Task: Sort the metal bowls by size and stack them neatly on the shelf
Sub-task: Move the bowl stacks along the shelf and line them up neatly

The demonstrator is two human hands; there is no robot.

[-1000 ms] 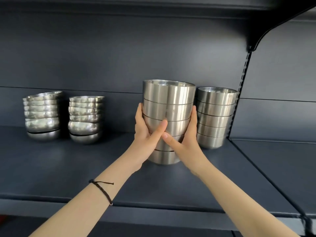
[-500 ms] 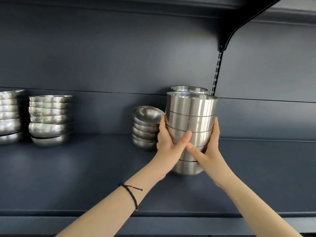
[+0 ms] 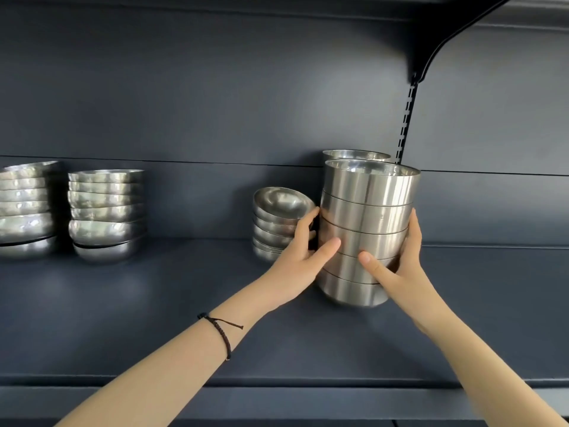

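A tall stack of straight-walled metal bowls [image 3: 368,217] is gripped between my left hand [image 3: 303,257] on its left side and my right hand [image 3: 397,263] on its right side. Its base sits at or just above the dark shelf [image 3: 154,318]; I cannot tell if it touches. Directly behind it, only the rim of another tall bowl stack [image 3: 354,155] shows. A leaning stack of small rounded bowls [image 3: 277,223] stands just left of my left hand. Two stacks of wide shallow bowls stand far left, one [image 3: 106,214] and one at the frame edge [image 3: 26,211].
A slotted black upright [image 3: 406,118] with a curved bracket runs up the back panel right behind the held stack. The shelf front edge [image 3: 277,383] lies below my forearms. A dark cord bracelet [image 3: 223,331] is on my left wrist.
The held stack has moved right, in front of the other tall stack, which it now mostly hides. The small rounded bowls came into sight on its left.
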